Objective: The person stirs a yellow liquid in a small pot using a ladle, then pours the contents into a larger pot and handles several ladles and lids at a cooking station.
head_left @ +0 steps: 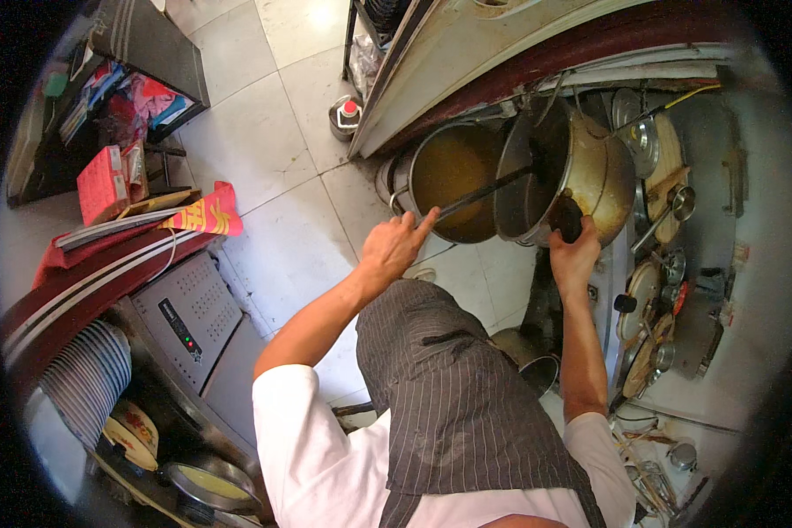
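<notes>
The tilted pot (609, 167) leaned just to the right of the liquid pot (419, 163), its dark mouth turned toward that pot; whether the two rims touched could not be told. Above the liquid pot's opening, with its brownish liquid (449, 176) beneath, ran a dark rod (488, 191). The left hand (394, 245), on the person's side of the liquid pot, had its fingers closed around the near end of the rod, while the far end vanished into the tilted pot (what head it bore, if any, was lost in shadow). To the right of the liquid pot, at the tilted pot's near side, the right hand (575, 253) had its fingers gripping a dark rounded pad (568, 220), perhaps a cloth, against the metal.

Good handling here seemed to call for a firm right grip, since a heavy pot could roll or slip at that lean. The pad wanted to sit squarely between skin and metal, in case the wall was hot. The rod would best be worked slowly and low, clear of the liquid pot's rim, so that nothing splashed.
</notes>
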### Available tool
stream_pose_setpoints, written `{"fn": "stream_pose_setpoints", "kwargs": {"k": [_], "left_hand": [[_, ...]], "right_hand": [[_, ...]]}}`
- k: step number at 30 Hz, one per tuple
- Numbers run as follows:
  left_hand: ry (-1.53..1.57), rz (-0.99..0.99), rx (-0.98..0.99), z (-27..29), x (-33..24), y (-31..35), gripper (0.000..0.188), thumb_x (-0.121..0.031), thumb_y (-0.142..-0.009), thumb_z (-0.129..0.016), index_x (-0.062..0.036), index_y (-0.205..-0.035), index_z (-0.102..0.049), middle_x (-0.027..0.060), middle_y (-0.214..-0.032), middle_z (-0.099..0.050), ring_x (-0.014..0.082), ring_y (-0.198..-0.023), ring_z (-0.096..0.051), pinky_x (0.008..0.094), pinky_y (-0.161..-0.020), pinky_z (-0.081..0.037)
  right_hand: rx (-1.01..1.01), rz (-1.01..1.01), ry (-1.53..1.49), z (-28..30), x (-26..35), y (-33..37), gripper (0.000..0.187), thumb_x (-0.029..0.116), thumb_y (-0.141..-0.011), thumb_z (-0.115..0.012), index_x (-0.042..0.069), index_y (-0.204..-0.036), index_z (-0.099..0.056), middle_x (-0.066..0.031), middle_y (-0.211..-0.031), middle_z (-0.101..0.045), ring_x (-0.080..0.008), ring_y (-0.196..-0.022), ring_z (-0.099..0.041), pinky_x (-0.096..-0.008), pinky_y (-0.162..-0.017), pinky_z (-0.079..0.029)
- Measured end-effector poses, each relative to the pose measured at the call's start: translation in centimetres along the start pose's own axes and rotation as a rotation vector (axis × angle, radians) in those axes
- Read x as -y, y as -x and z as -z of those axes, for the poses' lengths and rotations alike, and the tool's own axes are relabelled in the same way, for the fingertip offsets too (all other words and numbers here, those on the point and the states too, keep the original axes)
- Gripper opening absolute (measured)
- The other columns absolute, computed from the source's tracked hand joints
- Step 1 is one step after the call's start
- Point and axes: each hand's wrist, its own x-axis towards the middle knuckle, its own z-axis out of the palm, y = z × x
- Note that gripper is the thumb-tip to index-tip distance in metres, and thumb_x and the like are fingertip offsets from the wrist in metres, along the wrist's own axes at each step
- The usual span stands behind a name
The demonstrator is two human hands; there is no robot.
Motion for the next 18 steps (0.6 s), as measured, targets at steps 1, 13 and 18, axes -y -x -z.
{"fn": "stream_pose_setpoints", "kwargs": {"k": [1,13,18], "left_hand": [[0.010,-0.007,-0.004,-0.6,0.0,-0.4,0.060,-0.010,-0.078,-0.048,-0.0209,-0.134,-0.031,0.0126,-0.088,-0.052,0.0274,-0.071,-0.058,0.0368,-0.058,-0.049],[-0.116,0.098,0.148,3.9,5.1,6.5,0.062,-0.004,-0.077,-0.046,-0.0238,-0.134,-0.031,0.0136,-0.082,-0.052,0.0280,-0.067,-0.058,0.0387,-0.053,-0.049],[-0.002,0.044,0.031,1.1,1.0,1.2,0.062,-0.004,-0.076,-0.047,-0.0226,-0.133,-0.031,0.0144,-0.085,-0.052,0.0287,-0.069,-0.058,0.0390,-0.055,-0.049]], "right_hand": [[-0.016,0.021,0.046,0.0,-0.8,0.0,0.022,0.002,-0.064,-0.059,-0.004,-0.084,-0.051,-0.0228,-0.073,-0.059,-0.0366,-0.071,-0.061,-0.0370,-0.061,-0.047],[0.032,-0.076,-0.007,0.8,0.5,0.0,0.023,0.003,-0.065,-0.060,-0.004,-0.086,-0.053,-0.0221,-0.075,-0.061,-0.0356,-0.075,-0.062,-0.0362,-0.062,-0.048],[0.012,-0.065,-0.063,0.8,0.6,-0.2,0.024,0.003,-0.065,-0.060,-0.004,-0.087,-0.053,-0.0193,-0.076,-0.062,-0.0313,-0.072,-0.063,-0.0351,-0.063,-0.048]]}}
